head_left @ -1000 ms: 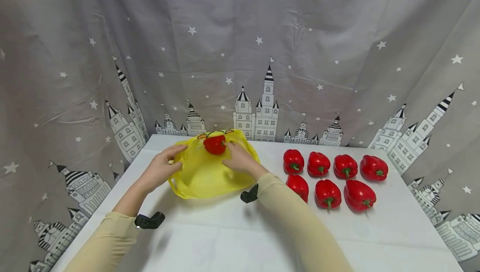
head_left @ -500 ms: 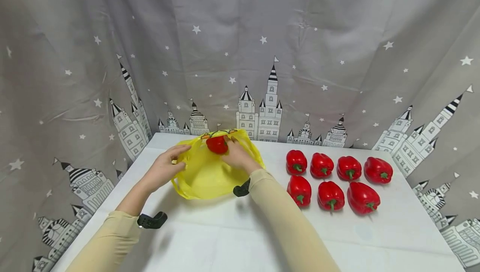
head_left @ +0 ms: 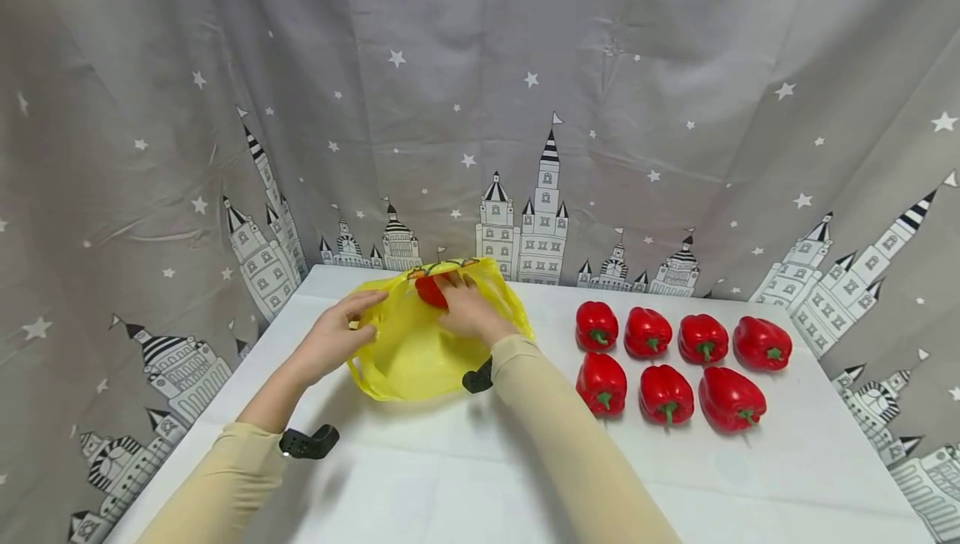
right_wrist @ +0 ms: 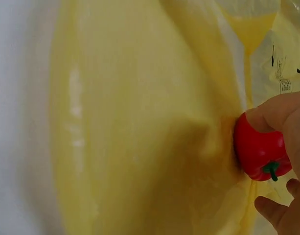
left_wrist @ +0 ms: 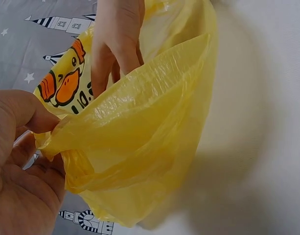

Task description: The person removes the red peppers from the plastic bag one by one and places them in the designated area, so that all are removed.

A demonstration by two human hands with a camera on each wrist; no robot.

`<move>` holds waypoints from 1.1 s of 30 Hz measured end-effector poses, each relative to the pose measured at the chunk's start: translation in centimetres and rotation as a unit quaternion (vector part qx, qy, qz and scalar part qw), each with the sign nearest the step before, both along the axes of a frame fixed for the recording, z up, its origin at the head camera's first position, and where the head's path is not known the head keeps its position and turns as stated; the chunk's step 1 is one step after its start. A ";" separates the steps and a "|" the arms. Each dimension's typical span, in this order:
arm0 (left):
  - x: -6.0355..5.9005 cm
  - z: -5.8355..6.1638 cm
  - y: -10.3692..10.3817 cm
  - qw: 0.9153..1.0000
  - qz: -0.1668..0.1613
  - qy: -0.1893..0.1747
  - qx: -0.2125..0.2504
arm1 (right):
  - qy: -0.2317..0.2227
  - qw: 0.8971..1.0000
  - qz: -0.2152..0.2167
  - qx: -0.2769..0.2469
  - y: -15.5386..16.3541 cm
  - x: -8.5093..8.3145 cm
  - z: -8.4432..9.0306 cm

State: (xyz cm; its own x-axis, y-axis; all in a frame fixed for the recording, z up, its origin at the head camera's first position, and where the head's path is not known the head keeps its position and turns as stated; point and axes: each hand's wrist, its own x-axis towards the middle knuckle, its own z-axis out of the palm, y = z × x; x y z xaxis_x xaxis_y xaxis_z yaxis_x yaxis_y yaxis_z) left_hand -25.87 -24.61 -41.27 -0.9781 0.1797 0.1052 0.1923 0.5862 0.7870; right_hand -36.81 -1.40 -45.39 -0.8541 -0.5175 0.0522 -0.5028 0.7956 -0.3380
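Two hands work at the yellow bag (head_left: 408,348): the left hand (head_left: 337,336) pinches its rim, the right hand (head_left: 467,311) reaches inside, fingers curled round a red pepper (right_wrist: 260,149).

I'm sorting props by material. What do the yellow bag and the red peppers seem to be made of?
Yellow bag: thin glossy plastic film, translucent and crinkled. Red peppers: smooth and shiny with green stems; very uniform, so possibly plastic replicas, though real ones can't be ruled out.
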 end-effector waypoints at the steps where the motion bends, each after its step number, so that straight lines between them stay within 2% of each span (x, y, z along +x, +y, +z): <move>1: 0.0 0.0 0.0 1.000 -0.001 -0.001 -0.001 | 0.005 1.000 0.003 0.009 -0.1 -0.1 0.0; 4: 0.1 0.0 0.1 1.000 -0.002 -0.002 -0.003 | 0.009 1.000 0.004 0.023 -0.2 -0.2 0.0; 12: 0.2 0.3 0.2 1.000 -0.005 -0.004 -0.006 | 0.010 0.999 -0.027 0.033 -0.1 -0.2 -0.2; 18: 0.2 0.1 0.3 1.000 -0.006 0.000 -0.004 | 0.041 0.997 -0.002 0.058 0.1 -0.6 -0.5; 26: 0.1 -0.2 0.1 1.000 0.000 0.003 0.001 | 0.011 0.998 -0.011 0.059 -0.2 -0.4 -0.5; 33: 0.3 -0.3 0.2 1.000 -0.004 0.000 0.006 | 0.037 0.995 0.024 0.089 -0.2 -0.2 -0.5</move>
